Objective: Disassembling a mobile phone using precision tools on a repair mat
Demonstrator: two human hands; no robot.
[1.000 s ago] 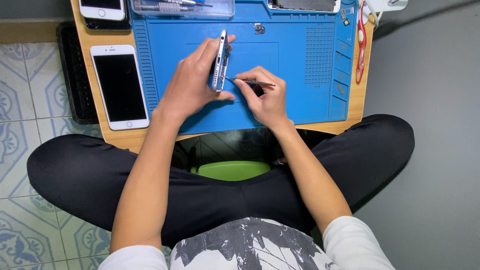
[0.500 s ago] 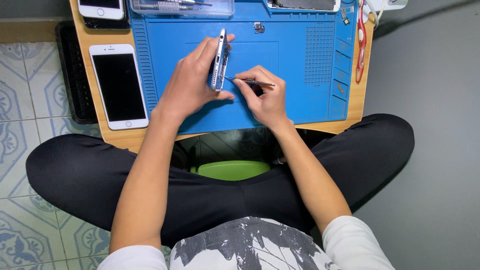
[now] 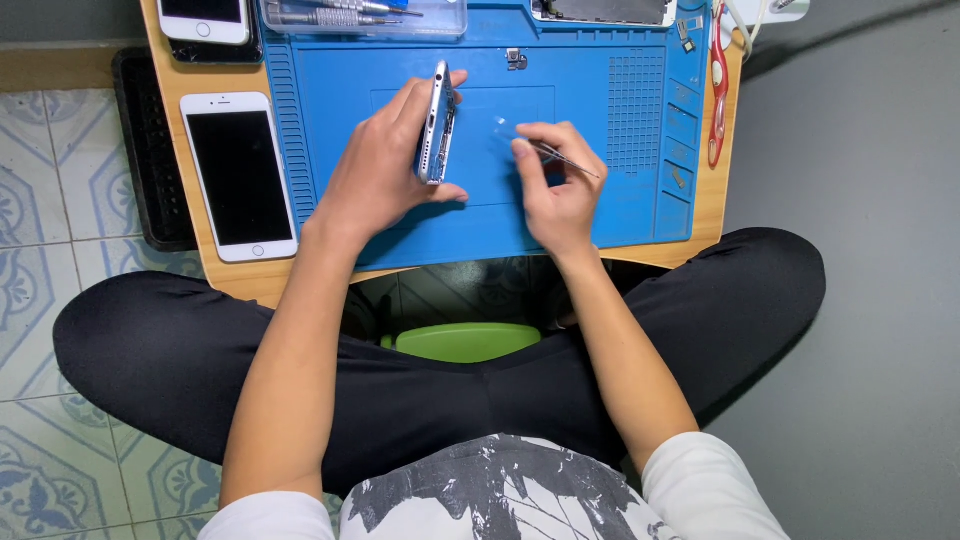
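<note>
Right hand [image 3: 555,190] has drawn back from the phone [image 3: 437,122] since the earlier frame: the tweezers [image 3: 565,160] tip was then at the phone's edge, and now hand and tool sit apart from it, over the middle of the blue mat [image 3: 620,210]. Left hand [image 3: 375,170] is unchanged in grip and place.

Phone: silver, stood on its long edge, slightly tilted, above the mat. Left hand clamped on it, fingers over the top edge, thumb below near the lower end. Open side faces the right hand.

Right hand: fingers pinched together on the thin tweezers, which point up and left from the hand. Fingertips rest on or just above the mat; contact cannot be told. A faint clear scrap lies on the mat just beside the fingertips; its kind is too blurred to tell.

Surroundings: mat lies on a small wooden worktop [image 3: 190,260]. White phone [image 3: 238,175], screen up, lies on the worktop left of the mat. Second white phone [image 3: 203,18] at top left corner. Clear tray of tools [image 3: 360,15] along the mat's top edge. Red tool [image 3: 718,90] at the right edge. Person sits cross-legged, dark trousers, green stool [image 3: 465,340] under the worktop.
</note>
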